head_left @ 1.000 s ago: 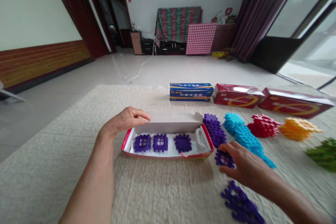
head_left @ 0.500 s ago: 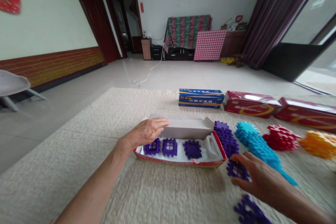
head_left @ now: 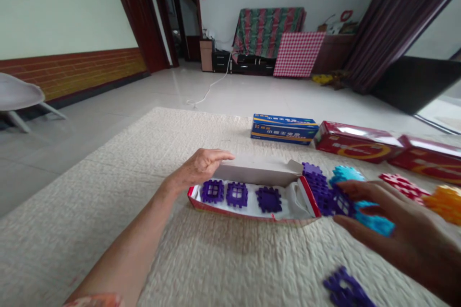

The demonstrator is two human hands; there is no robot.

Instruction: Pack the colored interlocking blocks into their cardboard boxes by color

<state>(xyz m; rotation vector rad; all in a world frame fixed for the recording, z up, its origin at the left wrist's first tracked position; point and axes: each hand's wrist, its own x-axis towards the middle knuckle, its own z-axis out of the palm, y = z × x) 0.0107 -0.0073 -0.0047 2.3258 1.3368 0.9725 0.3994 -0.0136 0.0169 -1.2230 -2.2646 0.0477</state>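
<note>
An open cardboard box (head_left: 252,217) with red edges lies on the cloth in front of me. On its white lining sit two purple window-patterned interlocking tiles (head_left: 212,192) and a solid-centred purple tile (head_left: 269,200). My left hand (head_left: 203,165) rests at the box's back left, beside the raised lid (head_left: 259,169), fingers stretched out. Between the thumb and fingers of my right hand (head_left: 389,216) is another purple window tile (head_left: 341,205), raised just right of the box. Behind it stands a stack of purple tiles (head_left: 314,180). One more purple tile (head_left: 347,289) lies near the front.
Right of the purple stack are turquoise tiles (head_left: 346,173), red tiles (head_left: 401,187) and orange tiles (head_left: 444,204), partly hidden by my right hand. A blue box (head_left: 283,130) and two closed red boxes (head_left: 356,141) line the back of the quilted cloth (head_left: 118,192).
My right hand has lifted the purple window tile up and away from me, to beside the purple stack. My left hand stays at the box. The camera view has tilted slightly.
</note>
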